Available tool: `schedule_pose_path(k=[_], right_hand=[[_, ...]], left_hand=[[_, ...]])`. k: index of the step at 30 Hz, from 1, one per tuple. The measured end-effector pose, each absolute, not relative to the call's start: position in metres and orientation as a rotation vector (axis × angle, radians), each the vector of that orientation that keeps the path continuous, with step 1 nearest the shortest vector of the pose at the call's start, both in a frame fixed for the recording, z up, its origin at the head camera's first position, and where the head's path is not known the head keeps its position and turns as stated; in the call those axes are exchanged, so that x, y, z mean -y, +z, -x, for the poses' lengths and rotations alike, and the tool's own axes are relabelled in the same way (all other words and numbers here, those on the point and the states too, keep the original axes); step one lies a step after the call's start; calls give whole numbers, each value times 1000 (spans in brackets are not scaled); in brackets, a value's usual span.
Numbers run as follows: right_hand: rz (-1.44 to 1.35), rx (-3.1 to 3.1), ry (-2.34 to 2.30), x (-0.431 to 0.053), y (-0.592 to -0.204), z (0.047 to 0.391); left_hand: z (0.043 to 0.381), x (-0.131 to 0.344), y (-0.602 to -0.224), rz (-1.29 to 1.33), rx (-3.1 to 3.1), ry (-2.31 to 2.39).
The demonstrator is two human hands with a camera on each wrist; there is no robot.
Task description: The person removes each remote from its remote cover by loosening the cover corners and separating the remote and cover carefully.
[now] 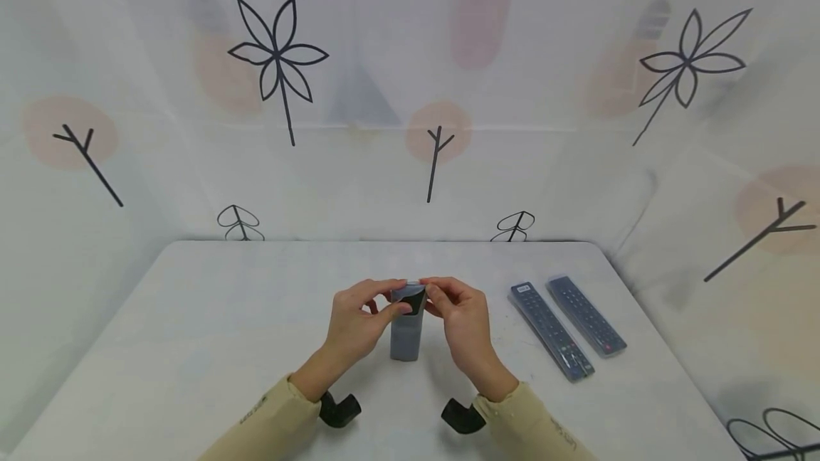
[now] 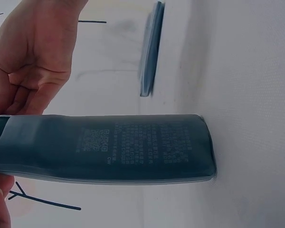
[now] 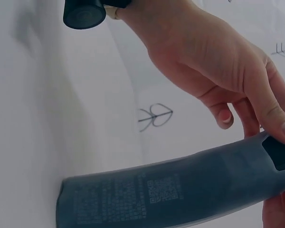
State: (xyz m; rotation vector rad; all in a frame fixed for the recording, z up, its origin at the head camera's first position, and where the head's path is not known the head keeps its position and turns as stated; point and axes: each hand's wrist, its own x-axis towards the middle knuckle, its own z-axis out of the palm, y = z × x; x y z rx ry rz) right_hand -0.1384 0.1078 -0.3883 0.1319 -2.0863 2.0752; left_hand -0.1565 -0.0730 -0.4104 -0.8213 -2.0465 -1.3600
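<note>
A remote control (image 1: 406,338) in a translucent blue-grey cover stands upright near the middle of the table. Its back carries printed text and a QR code, plain in the left wrist view. Near the top, a dark patch (image 1: 413,302) shows where the cover stops short. My left hand (image 1: 357,317) pinches the upper left edge, thumb across the back and fingertips at the top. Opposite it, my right hand (image 1: 466,319) grips the upper right corner between thumb and fingers. The remote's front side is hidden.
Two more covered remotes, a nearer one (image 1: 552,331) and a farther one (image 1: 586,315), lie buttons-up side by side on the right of the white table (image 1: 224,319). Black wrist-worn devices show below both sleeves. A patterned cloth (image 1: 359,183) hangs behind.
</note>
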Motion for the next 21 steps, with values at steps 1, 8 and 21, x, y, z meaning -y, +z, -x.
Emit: schedule_pose_path(k=[1, 8, 21], right_hand=[[-131, 2085, 2084, -108, -388, 139], [-106, 2076, 2151, -108, -388, 141], [-128, 2123, 2159, -109, -389, 150]], left_hand=[[157, 73, -411, 819, 2049, -1355], [157, 74, -411, 829, 2042, -1333], [157, 74, -411, 832, 2033, -1334]])
